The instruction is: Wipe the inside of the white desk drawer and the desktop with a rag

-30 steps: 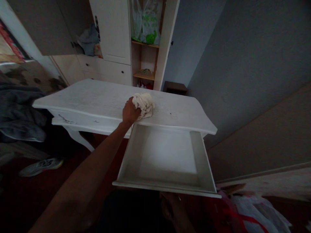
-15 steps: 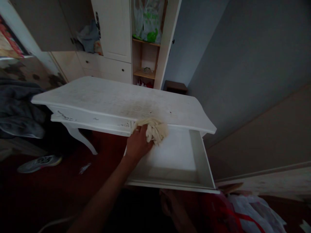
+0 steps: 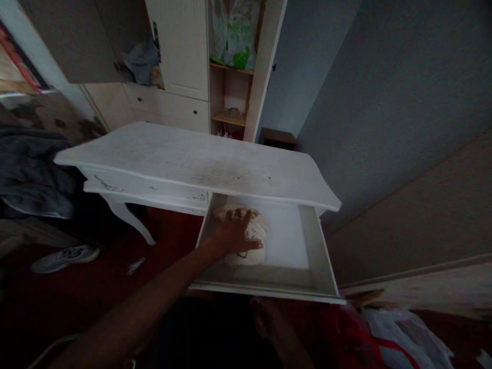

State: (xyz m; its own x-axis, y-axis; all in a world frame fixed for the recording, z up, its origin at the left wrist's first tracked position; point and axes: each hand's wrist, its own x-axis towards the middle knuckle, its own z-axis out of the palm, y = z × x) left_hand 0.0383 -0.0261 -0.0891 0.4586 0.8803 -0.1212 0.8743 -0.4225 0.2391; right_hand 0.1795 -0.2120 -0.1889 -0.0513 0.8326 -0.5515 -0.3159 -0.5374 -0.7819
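Observation:
My left hand (image 3: 234,233) presses a crumpled cream cloth (image 3: 255,256) onto the floor of a pulled-out white drawer (image 3: 288,236). Its fingers are bent into the fabric, while the thumb sticks out to the right. Part of the cloth lies hidden beneath the palm. The drawer belongs to a white desk (image 3: 172,148) whose top has a dark smudge near the middle. Low in the shadow, just under the drawer's front panel, is my right hand (image 3: 265,318); its fingertips are too dark to make out.
Behind the desk stands a white wardrobe (image 3: 184,51) with an open door and plastic bags (image 3: 236,38) on a shelf. Dark clothing (image 3: 34,169) is piled at left, above a shoe (image 3: 65,259). Red and white bags (image 3: 403,333) sit at lower right. A grey wall rises at right.
My left hand has moved the cloth from the drawer's back edge by the desktop down and toward me, onto the drawer floor. The right hand stays about where it was.

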